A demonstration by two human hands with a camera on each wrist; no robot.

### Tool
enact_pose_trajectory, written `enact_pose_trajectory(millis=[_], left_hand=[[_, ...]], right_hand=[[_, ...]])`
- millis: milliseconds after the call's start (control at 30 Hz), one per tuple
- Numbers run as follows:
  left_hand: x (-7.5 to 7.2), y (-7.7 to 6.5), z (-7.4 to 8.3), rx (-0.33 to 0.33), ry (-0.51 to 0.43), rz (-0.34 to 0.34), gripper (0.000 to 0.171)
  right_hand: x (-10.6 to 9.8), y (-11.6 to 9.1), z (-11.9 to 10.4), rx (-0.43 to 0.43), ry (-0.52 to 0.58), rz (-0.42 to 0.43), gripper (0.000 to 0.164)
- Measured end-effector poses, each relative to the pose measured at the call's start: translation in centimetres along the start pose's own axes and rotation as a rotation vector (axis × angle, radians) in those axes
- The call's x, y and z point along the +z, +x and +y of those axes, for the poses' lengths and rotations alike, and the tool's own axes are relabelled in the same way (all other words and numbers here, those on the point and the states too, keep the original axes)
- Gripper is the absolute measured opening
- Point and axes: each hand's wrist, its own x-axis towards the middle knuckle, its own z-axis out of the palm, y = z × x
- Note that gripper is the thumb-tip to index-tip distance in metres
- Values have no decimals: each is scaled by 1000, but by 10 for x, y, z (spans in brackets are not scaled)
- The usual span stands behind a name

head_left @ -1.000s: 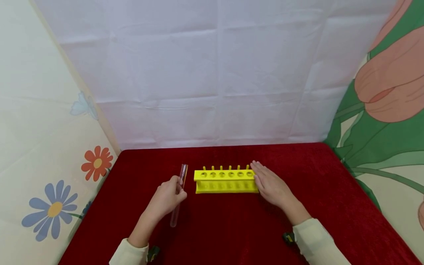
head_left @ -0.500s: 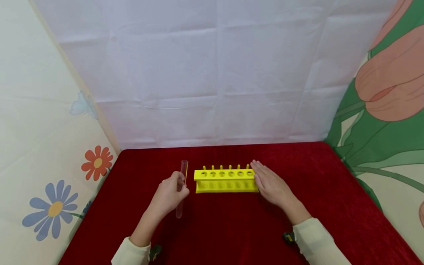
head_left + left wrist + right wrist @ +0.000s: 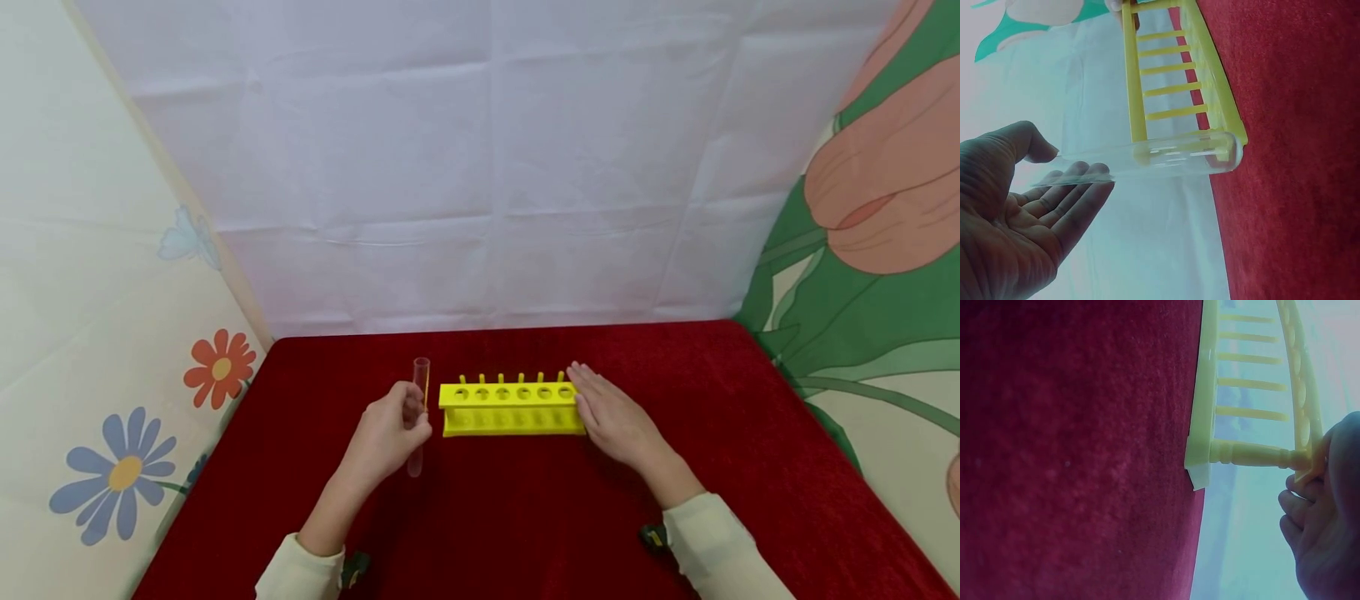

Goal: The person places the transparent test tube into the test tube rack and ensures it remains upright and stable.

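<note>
My left hand (image 3: 384, 429) pinches a clear test tube (image 3: 422, 371) between thumb and fingers. The tube stands nearly upright, mouth up, just left of a yellow test tube rack (image 3: 513, 398). In the left wrist view the rounded bottom of the test tube (image 3: 1210, 154) points toward the red cloth and overlaps the rack's near end (image 3: 1140, 131). All the holes in the rack's top plate hold nothing. At the rack's right end, my right hand (image 3: 618, 421) rests with straight fingers against the top plate; the right wrist view shows its fingers (image 3: 1297, 509) beside the plate's end.
A red velvet cloth (image 3: 510, 533) covers the table. White sheeting (image 3: 480, 192) hangs behind its back edge. Flower-patterned panels flank it, with blue and red flowers (image 3: 123, 473) at left and large pink tulips (image 3: 885, 175) at right. Several pegs rise along the rack's rear.
The left hand has raised the test tube a little and brought it right, closer to the rack. The tube has turned from slanted to nearly upright. Rack and right hand have stayed put.
</note>
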Motion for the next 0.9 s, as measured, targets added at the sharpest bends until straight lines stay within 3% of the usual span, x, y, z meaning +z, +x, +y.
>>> enact_pose_trajectory(millis=[500, 900], left_hand=[[3, 5, 8, 47, 2, 48, 22], [6, 9, 10, 87, -49, 70, 22]], right_hand=[[-1, -1, 0, 10, 2, -17, 49], [-2, 0, -1, 9, -4, -17, 49]])
